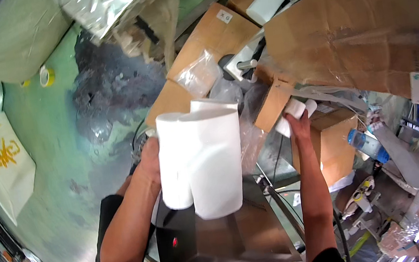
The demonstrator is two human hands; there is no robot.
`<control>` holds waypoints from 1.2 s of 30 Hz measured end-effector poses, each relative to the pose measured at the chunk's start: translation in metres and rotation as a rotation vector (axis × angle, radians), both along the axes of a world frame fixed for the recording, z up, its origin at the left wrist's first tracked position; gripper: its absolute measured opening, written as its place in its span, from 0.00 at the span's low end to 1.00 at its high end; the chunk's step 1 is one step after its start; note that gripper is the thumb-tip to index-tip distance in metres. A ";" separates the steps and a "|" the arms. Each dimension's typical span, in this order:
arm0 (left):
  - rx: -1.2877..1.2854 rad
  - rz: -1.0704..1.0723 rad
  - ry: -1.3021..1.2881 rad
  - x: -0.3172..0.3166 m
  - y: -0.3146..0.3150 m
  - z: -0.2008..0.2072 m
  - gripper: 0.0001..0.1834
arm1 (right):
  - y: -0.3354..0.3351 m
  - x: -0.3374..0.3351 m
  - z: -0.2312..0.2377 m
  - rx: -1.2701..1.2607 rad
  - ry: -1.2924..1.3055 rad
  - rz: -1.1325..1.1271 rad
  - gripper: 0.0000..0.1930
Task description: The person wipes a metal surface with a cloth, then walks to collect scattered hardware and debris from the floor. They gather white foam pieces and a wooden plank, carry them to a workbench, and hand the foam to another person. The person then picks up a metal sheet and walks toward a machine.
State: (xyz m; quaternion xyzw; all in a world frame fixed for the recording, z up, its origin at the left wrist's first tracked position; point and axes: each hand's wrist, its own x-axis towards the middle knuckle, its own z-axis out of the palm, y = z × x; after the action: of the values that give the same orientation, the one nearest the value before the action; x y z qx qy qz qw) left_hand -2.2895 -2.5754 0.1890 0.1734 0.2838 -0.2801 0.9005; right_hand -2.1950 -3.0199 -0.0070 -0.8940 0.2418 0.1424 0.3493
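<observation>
Handling rolls looks to be the step in hand: the left hand point(151, 158) grips large white rolls point(216, 168) above a dark glossy panel point(222, 244), fingers hidden — the right hand point(299, 123) closes around small white rolls point(294, 109) beside a brown cardboard carton point(274, 104). Any next move seemingly calls for a steady left hold — and right-hand clearance from that carton.

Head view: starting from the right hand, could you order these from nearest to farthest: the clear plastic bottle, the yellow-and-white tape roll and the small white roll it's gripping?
From the right hand:
1. Small white roll: in its grip.
2. Clear plastic bottle: to the right, lower in the picture.
3. Yellow-and-white tape roll: far off, upper left.
</observation>
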 end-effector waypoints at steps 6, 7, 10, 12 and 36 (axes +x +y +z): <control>-0.119 -0.025 -0.046 -0.018 0.011 0.016 0.69 | 0.052 -0.059 0.225 0.393 0.325 -0.003 0.34; -0.159 -0.048 -0.047 -0.011 0.014 0.030 0.70 | 0.053 -0.065 0.257 0.413 0.348 0.004 0.35; -0.265 -0.023 -0.013 0.007 0.025 0.082 0.72 | 0.080 -0.072 0.358 0.439 0.372 0.058 0.40; -0.396 0.071 -0.141 -0.001 0.034 0.088 0.73 | 0.116 -0.073 0.422 0.489 0.413 0.094 0.43; 0.139 0.107 -0.167 -0.019 0.065 0.199 0.42 | 0.366 -0.106 0.563 0.283 -0.357 0.776 0.29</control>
State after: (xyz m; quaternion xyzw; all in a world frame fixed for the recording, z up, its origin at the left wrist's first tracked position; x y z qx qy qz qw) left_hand -2.3086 -2.5109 0.3883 0.2428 0.2356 -0.1960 0.9204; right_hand -2.3012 -2.6540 0.5564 -0.8726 -0.1973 0.1380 0.4250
